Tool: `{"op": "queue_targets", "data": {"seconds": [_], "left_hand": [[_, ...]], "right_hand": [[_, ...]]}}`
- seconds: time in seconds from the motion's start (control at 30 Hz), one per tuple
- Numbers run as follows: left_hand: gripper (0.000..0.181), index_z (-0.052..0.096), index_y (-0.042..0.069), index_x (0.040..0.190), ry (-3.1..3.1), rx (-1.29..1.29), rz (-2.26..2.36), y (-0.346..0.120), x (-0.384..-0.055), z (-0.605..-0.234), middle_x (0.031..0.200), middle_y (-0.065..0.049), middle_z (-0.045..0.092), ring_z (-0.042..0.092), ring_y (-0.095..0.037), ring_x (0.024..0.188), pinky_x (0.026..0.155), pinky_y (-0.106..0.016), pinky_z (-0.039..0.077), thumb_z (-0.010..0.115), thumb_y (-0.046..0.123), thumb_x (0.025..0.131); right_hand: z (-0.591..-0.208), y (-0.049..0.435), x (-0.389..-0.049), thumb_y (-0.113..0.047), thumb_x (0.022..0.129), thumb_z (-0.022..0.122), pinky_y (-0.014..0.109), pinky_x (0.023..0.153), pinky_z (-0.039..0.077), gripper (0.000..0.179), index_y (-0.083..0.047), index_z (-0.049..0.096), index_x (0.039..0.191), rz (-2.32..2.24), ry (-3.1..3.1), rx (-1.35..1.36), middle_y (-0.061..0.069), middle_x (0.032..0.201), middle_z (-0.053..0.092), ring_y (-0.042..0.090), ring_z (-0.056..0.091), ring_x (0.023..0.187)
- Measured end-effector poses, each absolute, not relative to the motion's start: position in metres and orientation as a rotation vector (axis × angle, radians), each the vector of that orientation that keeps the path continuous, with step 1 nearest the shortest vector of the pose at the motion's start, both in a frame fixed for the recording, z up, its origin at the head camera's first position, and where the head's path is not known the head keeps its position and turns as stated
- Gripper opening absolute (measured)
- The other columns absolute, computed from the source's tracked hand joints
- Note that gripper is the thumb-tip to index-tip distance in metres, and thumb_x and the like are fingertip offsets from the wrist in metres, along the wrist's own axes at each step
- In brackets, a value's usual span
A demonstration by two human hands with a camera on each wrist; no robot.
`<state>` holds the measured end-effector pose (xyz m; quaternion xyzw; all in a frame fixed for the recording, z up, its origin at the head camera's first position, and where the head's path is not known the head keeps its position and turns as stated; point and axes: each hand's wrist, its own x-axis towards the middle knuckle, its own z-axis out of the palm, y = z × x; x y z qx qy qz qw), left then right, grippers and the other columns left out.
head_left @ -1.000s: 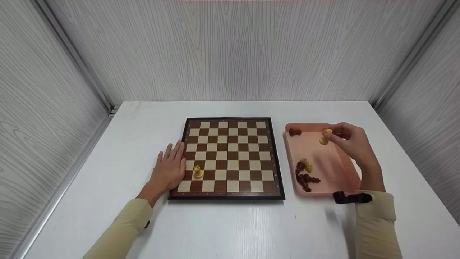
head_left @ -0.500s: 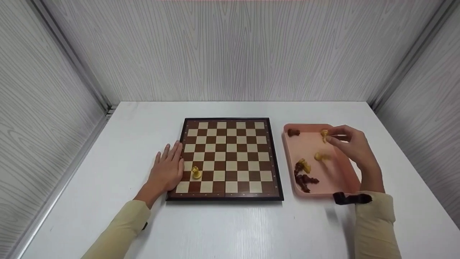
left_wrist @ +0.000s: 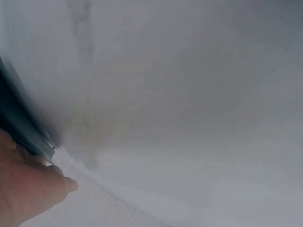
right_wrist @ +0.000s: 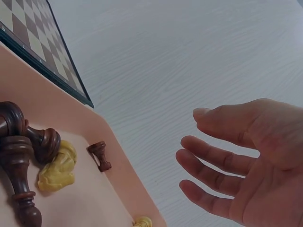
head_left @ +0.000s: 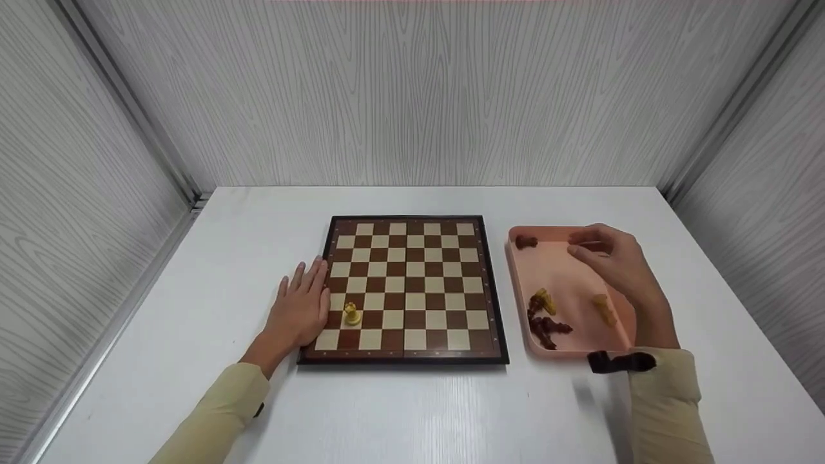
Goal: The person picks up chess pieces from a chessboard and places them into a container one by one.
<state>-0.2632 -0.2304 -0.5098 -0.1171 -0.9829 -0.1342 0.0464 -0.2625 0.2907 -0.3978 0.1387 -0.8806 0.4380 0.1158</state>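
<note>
My left hand (head_left: 298, 309) lies flat at the left edge of the chessboard (head_left: 412, 361), fingers straight and right at its frame. In the left wrist view, this hand (left_wrist: 33, 189) shows beside a dark edge. A yellow chess piece (head_left: 352, 314) with a notched top stands on the board's near-left squares. Over the far right of the pink tray (head_left: 514, 283), my right hand (head_left: 612, 261) is raised with nothing between thumb and fingers. The right wrist view shows this hand (right_wrist: 236, 165) with fingers spread. Inside the tray, a blurred yellow piece (head_left: 604, 309) lies below the hand.
A yellow knight (right_wrist: 59, 170) and several dark pieces (right_wrist: 19, 170) lie heaped in the tray's near-left part. One dark rook (right_wrist: 99, 156) lies alone in its far-left corner. White table surface (head_left: 412, 412) runs in front of board and tray, and grey panels (head_left: 412, 96) rise behind.
My right hand let go of the yellow it held, and its fingers parted. A yellow piece is now farther right and nearer in the tray. The left hand stayed at the board.
</note>
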Motion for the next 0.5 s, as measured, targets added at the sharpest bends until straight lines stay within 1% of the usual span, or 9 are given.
{"op": "queue_targets", "data": {"seconds": [0.07,0.23,0.3,0.43,0.5], "left_hand": [[0.058,0.018,0.0,0.163,-3.001,-0.352,-0.411,-0.23,-0.263,-0.51,0.17,-0.016,0.017,0.012,-0.042,0.155,0.122,-0.063,0.011,0.029,0.026,0.112],[0.059,0.018,0.0,0.163,-2.995,-0.359,-0.416,-0.228,-0.265,-0.51,0.17,-0.016,0.016,0.012,-0.042,0.155,0.122,-0.063,0.011,0.028,0.026,0.112],[0.059,0.018,-0.001,0.163,-2.99,-0.366,-0.419,-0.228,-0.265,-0.51,0.17,-0.016,0.017,0.013,-0.042,0.155,0.122,-0.063,0.011,0.029,0.026,0.112],[0.058,0.019,-0.001,0.162,-2.983,-0.367,-0.42,-0.229,-0.263,-0.511,0.169,-0.017,0.018,0.014,-0.043,0.155,0.121,-0.063,0.012,0.03,0.025,0.112],[0.058,0.02,-0.001,0.162,-2.976,-0.367,-0.417,-0.231,-0.262,-0.511,0.169,-0.017,0.019,0.014,-0.043,0.154,0.121,-0.064,0.012,0.031,0.025,0.111]], "right_hand": [[-0.402,0.288,-0.266,-0.011,0.1,0.068,0.011,0.081,0.048,0.028,0.007,0.067,0.123,1.279,-2.583,0.43,0.023,0.117,0.069,0.015,0.065,0.101],[-0.41,0.279,-0.275,-0.015,0.1,0.069,0.013,0.084,0.05,0.028,0.003,0.068,0.122,1.288,-2.578,0.491,0.018,0.117,0.07,0.026,0.066,0.106],[-0.411,0.272,-0.276,-0.015,0.1,0.07,0.015,0.085,0.051,0.026,0.002,0.069,0.12,1.3,-2.564,0.541,0.017,0.116,0.07,0.028,0.066,0.106],[-0.411,0.254,-0.279,-0.011,0.097,0.073,0.021,0.086,0.056,0.018,-0.002,0.074,0.112,1.261,-2.518,0.678,0.011,0.112,0.074,0.027,0.07,0.104],[-0.413,0.244,-0.28,-0.009,0.096,0.074,0.027,0.087,0.057,0.016,-0.004,0.075,0.111,1.263,-2.505,0.737,0.008,0.114,0.073,0.026,0.071,0.104]]}}
